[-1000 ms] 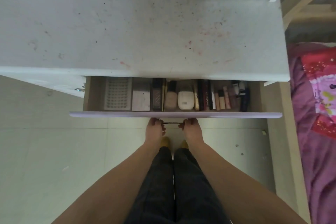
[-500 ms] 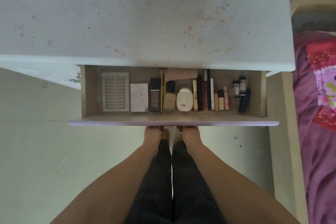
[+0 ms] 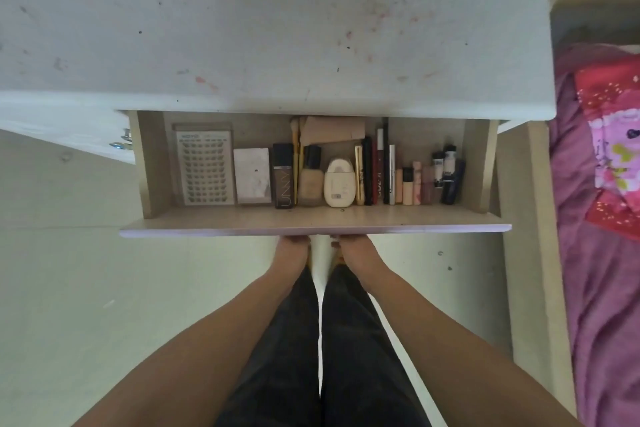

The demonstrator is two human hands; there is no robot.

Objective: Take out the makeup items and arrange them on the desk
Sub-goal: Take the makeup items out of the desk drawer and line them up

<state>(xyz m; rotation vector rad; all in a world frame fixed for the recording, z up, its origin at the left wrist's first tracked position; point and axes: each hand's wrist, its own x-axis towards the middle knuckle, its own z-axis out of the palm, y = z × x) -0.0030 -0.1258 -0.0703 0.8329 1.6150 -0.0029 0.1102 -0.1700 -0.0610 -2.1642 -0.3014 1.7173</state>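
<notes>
Drawer (image 3: 311,218) pulled out at frame centre under the stained surface (image 3: 277,28). Makeup (image 3: 337,182) lined up inside. Left hand (image 3: 291,248) and right hand (image 3: 353,248) beneath the drawer front — fingers hidden, state cannot be told.

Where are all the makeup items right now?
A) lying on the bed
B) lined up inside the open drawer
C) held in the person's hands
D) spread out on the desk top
B: the makeup items lie in a row inside the open drawer, below the desk top.
</notes>
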